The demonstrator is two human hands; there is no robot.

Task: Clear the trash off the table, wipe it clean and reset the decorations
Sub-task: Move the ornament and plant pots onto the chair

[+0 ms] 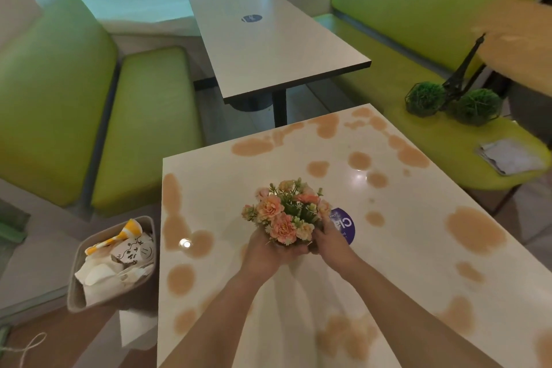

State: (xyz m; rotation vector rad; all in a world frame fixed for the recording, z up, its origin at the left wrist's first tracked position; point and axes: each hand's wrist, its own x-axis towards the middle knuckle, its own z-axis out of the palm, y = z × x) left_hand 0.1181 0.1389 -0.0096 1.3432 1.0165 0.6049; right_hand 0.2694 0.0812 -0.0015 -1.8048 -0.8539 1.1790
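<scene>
My left hand [263, 251] and right hand [331, 240] are clamped together around the flower bunch [285, 213] at centre frame. Brown spills dot the table [403, 248]; the trash bin [112, 263] sits lower left.

- One view only is supplied, taken from a head-worn wide-angle camera; no second view is given for overlap.
- The scene is looked at forward and steeply downward, from above the near edge of the glossy white table blotched with orange-brown stains [388, 248].
- Both forearms are seen entering from 6 o'clock, so the near tabletop is viewed at close range.
- The lime-green padded bench seats [143, 116] are framed at 10 o'clock and 2 o'clock, farther away.
- A grey rectangular table [274, 39] is framed at 12 o'clock, farthest off.
- Straight edges are bowed toward the borders by the lens.
</scene>
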